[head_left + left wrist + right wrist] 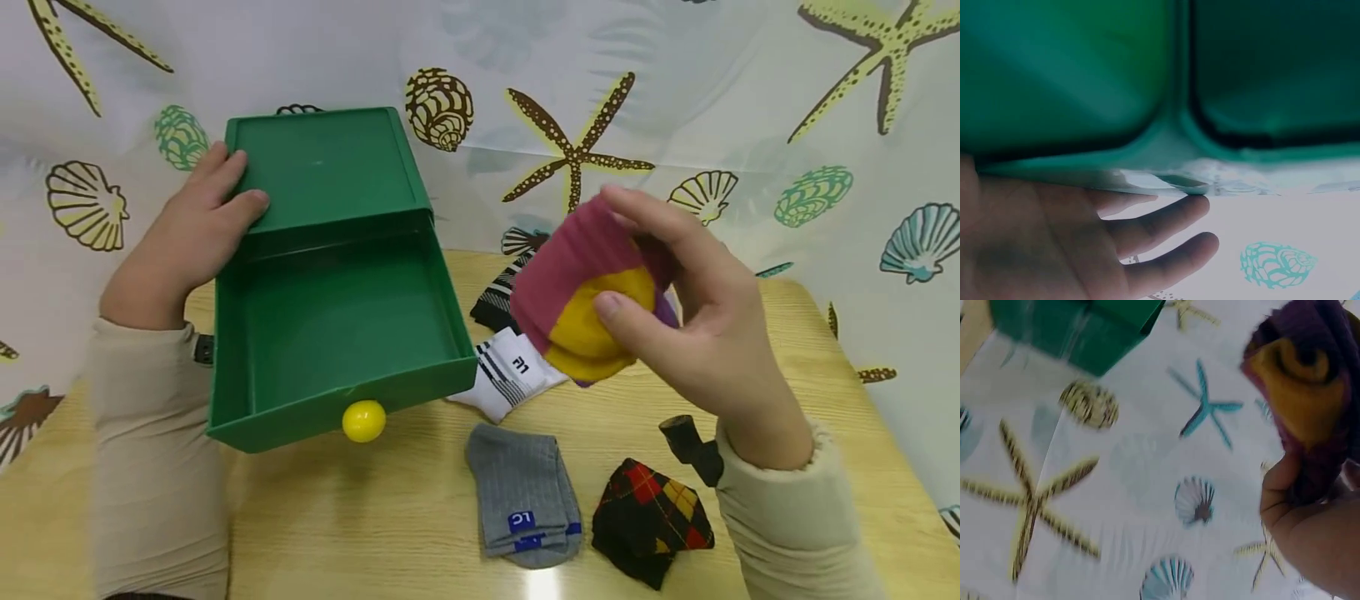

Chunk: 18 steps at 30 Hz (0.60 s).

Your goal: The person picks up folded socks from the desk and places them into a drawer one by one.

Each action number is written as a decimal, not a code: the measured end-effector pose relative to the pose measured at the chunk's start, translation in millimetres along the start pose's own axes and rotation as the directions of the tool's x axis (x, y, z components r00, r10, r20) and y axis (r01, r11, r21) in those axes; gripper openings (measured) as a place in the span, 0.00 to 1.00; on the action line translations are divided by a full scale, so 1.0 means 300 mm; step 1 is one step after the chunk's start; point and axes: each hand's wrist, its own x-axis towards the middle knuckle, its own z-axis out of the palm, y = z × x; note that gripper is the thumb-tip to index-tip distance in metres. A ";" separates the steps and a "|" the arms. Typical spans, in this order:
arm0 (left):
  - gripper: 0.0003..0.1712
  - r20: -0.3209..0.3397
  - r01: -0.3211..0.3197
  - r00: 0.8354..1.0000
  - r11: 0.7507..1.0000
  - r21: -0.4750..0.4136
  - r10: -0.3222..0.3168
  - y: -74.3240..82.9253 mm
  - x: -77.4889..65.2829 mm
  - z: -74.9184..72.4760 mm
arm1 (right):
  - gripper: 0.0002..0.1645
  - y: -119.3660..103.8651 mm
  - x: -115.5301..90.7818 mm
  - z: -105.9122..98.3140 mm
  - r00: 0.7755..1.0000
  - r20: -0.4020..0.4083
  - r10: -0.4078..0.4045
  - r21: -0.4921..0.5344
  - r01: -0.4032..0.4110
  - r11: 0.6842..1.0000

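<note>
The left hand (197, 229) touches the left side of a green box (322, 167), its fingers loose and not curled round it. The box's drawer (420, 385) is out, with a yellow knob (364, 422) in front. The right hand (705, 321) pinches pink and yellow socks (566, 267) up in the air, right of the box. Striped socks (492, 307), white socks (517, 367), grey socks (521, 479) and checked socks (652, 512) lie on the worktop (337, 533).

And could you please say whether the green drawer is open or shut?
Open: the green drawer sticks out from its casing, its inside showing.
</note>
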 end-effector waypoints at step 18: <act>0.40 -0.029 0.008 1.000 0.999 -0.048 -0.009 -0.012 -0.012 -0.006 | 0.37 0.061 0.158 0.327 0.954 0.059 0.294 -0.037 -0.292 0.956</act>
